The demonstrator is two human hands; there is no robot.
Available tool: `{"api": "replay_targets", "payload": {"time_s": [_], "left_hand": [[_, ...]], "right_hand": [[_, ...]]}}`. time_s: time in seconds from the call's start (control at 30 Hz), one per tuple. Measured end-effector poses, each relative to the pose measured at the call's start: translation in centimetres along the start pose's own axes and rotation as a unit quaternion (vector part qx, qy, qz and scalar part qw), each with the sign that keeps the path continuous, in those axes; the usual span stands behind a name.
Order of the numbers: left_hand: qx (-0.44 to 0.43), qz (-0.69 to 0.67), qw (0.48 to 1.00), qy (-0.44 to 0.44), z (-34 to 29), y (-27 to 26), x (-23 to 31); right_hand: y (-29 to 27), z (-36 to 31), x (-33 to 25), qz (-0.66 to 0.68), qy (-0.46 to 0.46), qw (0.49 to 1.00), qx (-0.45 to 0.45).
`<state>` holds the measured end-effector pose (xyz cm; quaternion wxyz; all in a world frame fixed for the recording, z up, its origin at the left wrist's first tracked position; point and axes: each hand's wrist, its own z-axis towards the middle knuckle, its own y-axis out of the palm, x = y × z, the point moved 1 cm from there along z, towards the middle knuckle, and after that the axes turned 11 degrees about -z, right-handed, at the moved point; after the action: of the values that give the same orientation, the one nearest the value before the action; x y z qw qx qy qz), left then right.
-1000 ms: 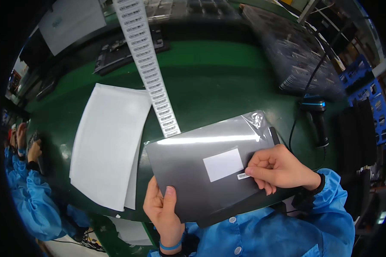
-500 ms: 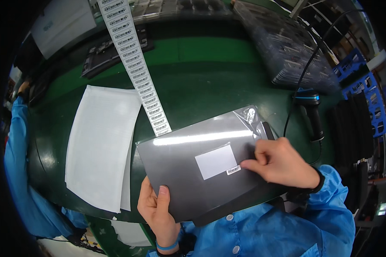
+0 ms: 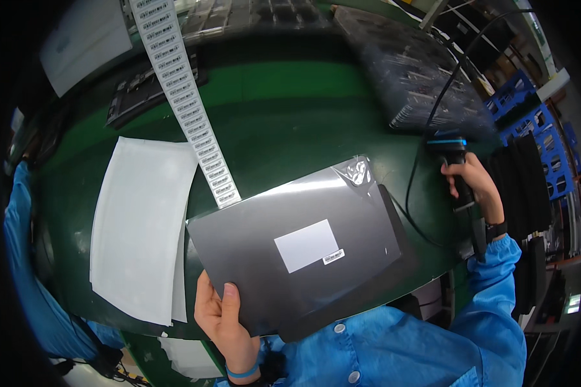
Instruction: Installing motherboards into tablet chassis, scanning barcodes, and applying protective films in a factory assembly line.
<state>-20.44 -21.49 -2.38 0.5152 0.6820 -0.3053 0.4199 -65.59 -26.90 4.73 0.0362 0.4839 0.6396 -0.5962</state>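
Note:
A flat dark-grey laptop-like panel (image 3: 255,248) under clear film lies tilted on the table in front of me. It carries a blank white label (image 3: 305,245), with a small barcode sticker (image 3: 334,257) at that label's lower right corner. My left hand (image 3: 223,319) grips the panel's lower left edge, thumb on top and the other fingers mostly hidden. At the right, my right hand (image 3: 481,186) is closed round the handle of a black barcode scanner (image 3: 448,146) with a blue band.
A strip of barcode stickers (image 3: 193,117) runs from the top to the panel's far edge. White sheets (image 3: 139,232) lie left. Stacked clear plastic trays (image 3: 426,84) stand far right; the scanner's cable (image 3: 426,138) arcs nearby. A co-worker's blue sleeve (image 3: 20,226) shows at far left.
My right hand has left the barcode sticker, moved right and taken hold of the scanner. My left hand keeps its grip on the panel. The whole view has shifted slightly.

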Motion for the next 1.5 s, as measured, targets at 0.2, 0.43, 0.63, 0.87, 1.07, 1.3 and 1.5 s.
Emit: {"api": "replay_targets", "payload": {"time_s": [0.2, 0.43, 0.63, 0.87, 1.07, 1.3, 1.5], "left_hand": [[-0.043, -0.053, 0.997, -0.039, -0.3, -0.1, 0.7], [-0.139, -0.22, 0.964, -0.047, -1.7, 0.0, 1.4], [-0.277, -0.064, 0.959, -0.006, -4.7, 0.5, 0.7], [-0.04, -0.183, 0.975, 0.117, -5.1, 4.0, -0.4], [-0.355, 0.414, 0.727, 0.417, -6.4, 15.1, 5.9], [-0.511, 0.689, 0.456, 0.237, -7.3, 19.3, 0.2], [-0.564, 0.692, 0.358, 0.273, -5.2, 31.9, 5.6]], "right_hand": [[1.6, -13.2, -3.9, 0.005, -0.12, 0.965, -0.233], [3.9, -12.7, -5.4, -0.054, -0.34, 0.867, -0.361], [4.8, -12.3, -6.1, -0.019, -0.346, 0.867, -0.357], [3.7, -9.1, -5.8, 0.085, -0.21, 0.833, -0.505], [0.5, 1.5, 1.5, 0.442, -0.187, 0.761, -0.438], [0.4, 6.9, 4.8, 0.532, -0.152, 0.715, -0.428], [1.9, 5.4, 3.2, 0.484, -0.155, 0.752, -0.421]]}}
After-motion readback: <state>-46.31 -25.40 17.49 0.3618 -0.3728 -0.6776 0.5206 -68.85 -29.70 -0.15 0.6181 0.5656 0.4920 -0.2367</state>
